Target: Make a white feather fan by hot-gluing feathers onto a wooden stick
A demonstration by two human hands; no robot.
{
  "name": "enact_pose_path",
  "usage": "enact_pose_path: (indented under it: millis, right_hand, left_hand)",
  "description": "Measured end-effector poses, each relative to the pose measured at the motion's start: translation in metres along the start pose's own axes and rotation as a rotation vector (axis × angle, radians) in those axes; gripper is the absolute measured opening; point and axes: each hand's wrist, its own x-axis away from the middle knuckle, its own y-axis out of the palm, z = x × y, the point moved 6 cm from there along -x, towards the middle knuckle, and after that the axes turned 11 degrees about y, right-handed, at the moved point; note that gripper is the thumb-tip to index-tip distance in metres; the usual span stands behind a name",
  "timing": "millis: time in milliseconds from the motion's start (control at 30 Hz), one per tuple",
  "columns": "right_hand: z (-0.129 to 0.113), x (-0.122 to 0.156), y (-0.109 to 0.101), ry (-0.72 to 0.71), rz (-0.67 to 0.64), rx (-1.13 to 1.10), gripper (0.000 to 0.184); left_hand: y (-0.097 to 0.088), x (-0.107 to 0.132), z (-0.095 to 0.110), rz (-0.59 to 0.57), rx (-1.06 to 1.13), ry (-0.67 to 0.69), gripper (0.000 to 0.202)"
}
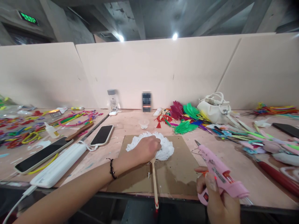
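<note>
A white ruffled fan (168, 149) with a pale wooden handle (154, 183) lies on a brown cardboard sheet (182, 174), the handle's end reaching past the table's front edge. Over the middle of the ruffles, my left hand (149, 146) is closed with its fingers curled downward. Whatever it pinches is hidden beneath the knuckles. To the right of the cardboard, my right hand (217, 193) grips a pink hot glue gun (216, 171), whose metal nozzle points up and to the left, away from the ruffles. A black braided bracelet circles my left wrist.
Behind the cardboard stand a small clear cup (144, 124) and coloured feathers (184, 116). Phones (102, 135) and a white power strip (59, 165) lie leftward. A white bag (213, 109) and craft stems (252, 133) sit rightward. A pale partition (151, 68) closes the back.
</note>
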Motion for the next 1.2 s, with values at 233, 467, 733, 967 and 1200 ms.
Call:
enact_pose_path:
  millis: [233,467,733,967,1200]
  right_hand:
    - [0.0004,-0.0003,-0.0012,-0.009,0.026,0.017,0.052]
    - [0.0010,0.0002,-0.0015,0.021,0.040,0.025,0.054]
    - [-0.0007,0.0005,0.0000,0.036,0.045,0.008,0.054]
    - [0.0008,-0.0002,0.0008,0.009,0.007,-0.044,0.048]
    - [0.0022,-0.0004,0.0007,0.015,0.002,-0.036,0.050]
  left_hand:
    - [-0.0034,-0.0040,0.0007,-0.027,-0.009,0.008,0.024]
    - [-0.0035,-0.0019,0.0033,-0.040,-0.038,0.017,0.022]
    - [0.0004,-0.0003,0.0019,-0.028,-0.057,0.026,0.021]
    - [-0.0027,-0.0022,0.0034,-0.043,-0.058,0.026,0.021]
    - [-0.0025,-0.0013,0.0044,-0.045,-0.069,0.024,0.018]
